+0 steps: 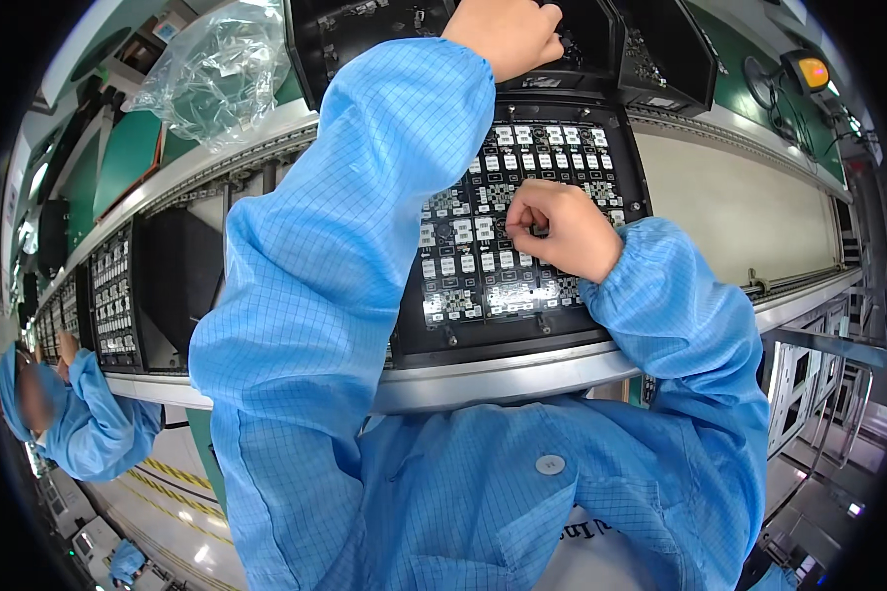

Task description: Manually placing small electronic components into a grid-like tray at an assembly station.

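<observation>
A black carrier tray [629, 158] with a panel of small circuit boards [493, 246] lies on the conveyor in front of me. My right hand [562, 231] rests on the panel with fingers pinched together on a tiny part; what it pinches is too small to tell. My left hand [508, 34] reaches far up into a black parts bin [601, 39] behind the conveyor, its fingers curled inside and partly hidden. Both arms wear blue cleanroom sleeves.
The metal conveyor rail [483, 379] runs across in front of me. Another loaded tray [113, 295] sits to the left, where a co-worker in blue [79, 424] works. A clear plastic bag [217, 69] lies on the upper shelf. Further black bins [670, 59] stand at the right.
</observation>
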Available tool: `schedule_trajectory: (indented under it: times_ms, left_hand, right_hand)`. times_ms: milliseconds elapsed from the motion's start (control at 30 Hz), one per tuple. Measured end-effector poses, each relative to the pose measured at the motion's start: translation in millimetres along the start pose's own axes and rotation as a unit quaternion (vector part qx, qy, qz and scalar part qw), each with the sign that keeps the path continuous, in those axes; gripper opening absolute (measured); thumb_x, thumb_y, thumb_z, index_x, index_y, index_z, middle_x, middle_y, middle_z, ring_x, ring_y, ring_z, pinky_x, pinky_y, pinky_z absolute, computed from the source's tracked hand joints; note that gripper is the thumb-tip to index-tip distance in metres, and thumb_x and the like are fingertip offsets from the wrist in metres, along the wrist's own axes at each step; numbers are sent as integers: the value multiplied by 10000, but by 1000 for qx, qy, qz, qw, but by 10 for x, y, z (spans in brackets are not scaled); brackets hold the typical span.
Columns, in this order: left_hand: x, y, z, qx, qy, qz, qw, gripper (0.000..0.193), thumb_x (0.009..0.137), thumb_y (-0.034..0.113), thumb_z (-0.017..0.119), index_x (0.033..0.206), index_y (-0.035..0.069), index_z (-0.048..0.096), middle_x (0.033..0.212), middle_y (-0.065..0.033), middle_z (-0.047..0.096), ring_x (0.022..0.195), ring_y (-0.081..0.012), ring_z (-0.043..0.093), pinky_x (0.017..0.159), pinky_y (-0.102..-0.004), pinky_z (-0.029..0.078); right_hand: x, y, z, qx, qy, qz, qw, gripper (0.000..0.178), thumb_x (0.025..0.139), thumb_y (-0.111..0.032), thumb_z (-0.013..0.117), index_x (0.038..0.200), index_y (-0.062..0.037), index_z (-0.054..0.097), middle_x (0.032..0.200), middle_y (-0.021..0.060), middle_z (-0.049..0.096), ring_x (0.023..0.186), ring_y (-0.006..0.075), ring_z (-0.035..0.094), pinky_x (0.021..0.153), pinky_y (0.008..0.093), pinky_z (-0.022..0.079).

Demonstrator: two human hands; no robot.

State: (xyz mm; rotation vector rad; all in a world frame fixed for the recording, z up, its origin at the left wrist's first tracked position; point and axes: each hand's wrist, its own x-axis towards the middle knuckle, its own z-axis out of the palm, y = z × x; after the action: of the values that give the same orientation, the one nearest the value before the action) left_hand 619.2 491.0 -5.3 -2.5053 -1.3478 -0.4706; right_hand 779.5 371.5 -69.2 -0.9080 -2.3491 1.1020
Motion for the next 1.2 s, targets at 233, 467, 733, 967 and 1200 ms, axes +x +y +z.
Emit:
schedule_trajectory:
  times_ms: [233, 467, 733, 967, 1200]
  left_hand:
    - [-29, 162, -124, -269, 121, -39, 955, 257, 861, 242, 572, 863, 2, 662, 789, -190, 655, 744, -281, 655, 696, -363, 514]
    - [-355, 394, -369, -648, 12, -136, 749, 203, 839, 160, 596, 927, -2, 680, 853, -147, 683, 763, -290, 663, 697, -292, 529]
    - [-1173, 225, -494, -643, -123, -217, 724, 167, 751, 16, 710, 889, 32, 619, 848, -28, 643, 812, -105, 616, 761, -244, 504]
    - [-1840, 172, -381, -626, -117, -335, 695, 164, 775, -83, 606, 869, 44, 561, 892, -27, 634, 811, -70, 590, 721, -218, 478]
    - [-2043, 49, -352, -739, -52, -388, 547, 201, 789, -62, 614, 937, 64, 566, 912, -32, 632, 784, -71, 569, 695, -184, 441]
  right_hand:
    - [-2, 7, -18, -16, -21, -22, 999, 93, 702, 2, 655, 746, -12, 574, 694, 57, 528, 610, 145, 525, 561, 271, 446]
    - [-18, -9, -29, -61, -35, -63, 996, 108, 703, -10, 648, 766, -11, 560, 707, 81, 540, 634, 197, 552, 588, 314, 464]
    - [20, -13, -43, -58, -24, -55, 997, 95, 717, -25, 642, 765, -17, 560, 712, 86, 546, 646, 218, 566, 599, 325, 473]
    - [48, -20, -46, -50, -54, -66, 995, 88, 737, -40, 637, 776, -28, 559, 717, 81, 545, 653, 217, 572, 595, 325, 472]
    - [32, -25, 18, -75, -32, -77, 994, 91, 739, -35, 635, 776, -27, 553, 726, 79, 540, 653, 216, 564, 599, 322, 471]
